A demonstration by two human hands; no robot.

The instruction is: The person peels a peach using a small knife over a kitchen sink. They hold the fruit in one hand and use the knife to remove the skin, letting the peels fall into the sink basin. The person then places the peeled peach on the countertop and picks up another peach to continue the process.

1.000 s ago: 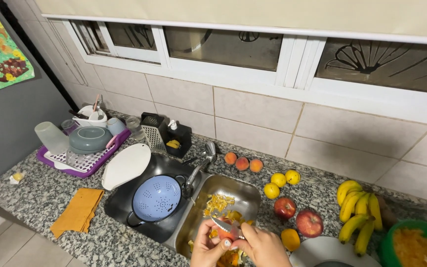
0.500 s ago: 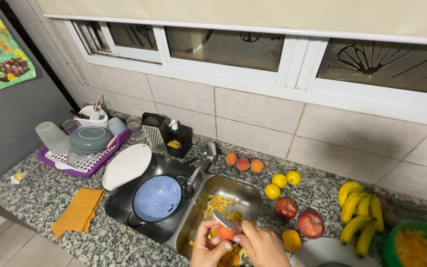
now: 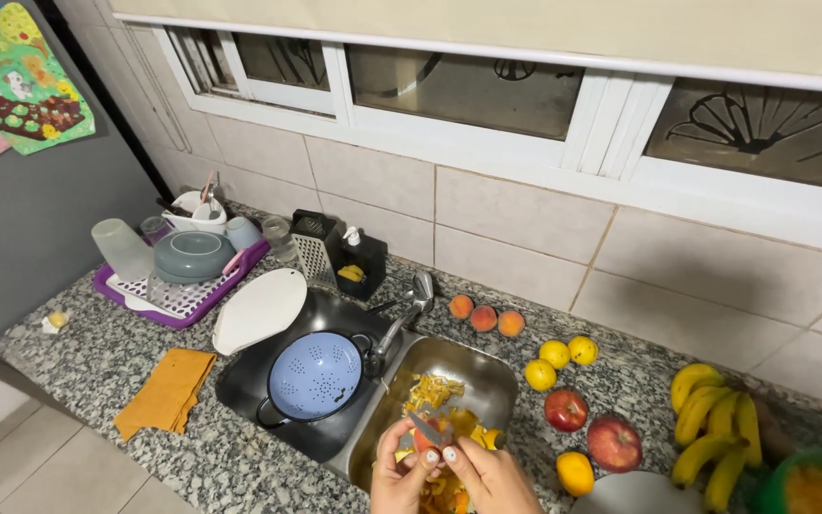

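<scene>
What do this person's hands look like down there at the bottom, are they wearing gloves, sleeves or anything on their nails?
Both hands are bare, with no gloves. The left hand and right hand show only as far as the wrists at the frame's bottom edge, and no sleeves, watch or rings are visible on that part. The fingers have short nails painted in a pale, whitish polish.

A colander is being held in the left sink basin; peelings are lying in the right basin, apples to its right.

A blue colander sits by bananas, two red apples and an orange cloth.
</scene>
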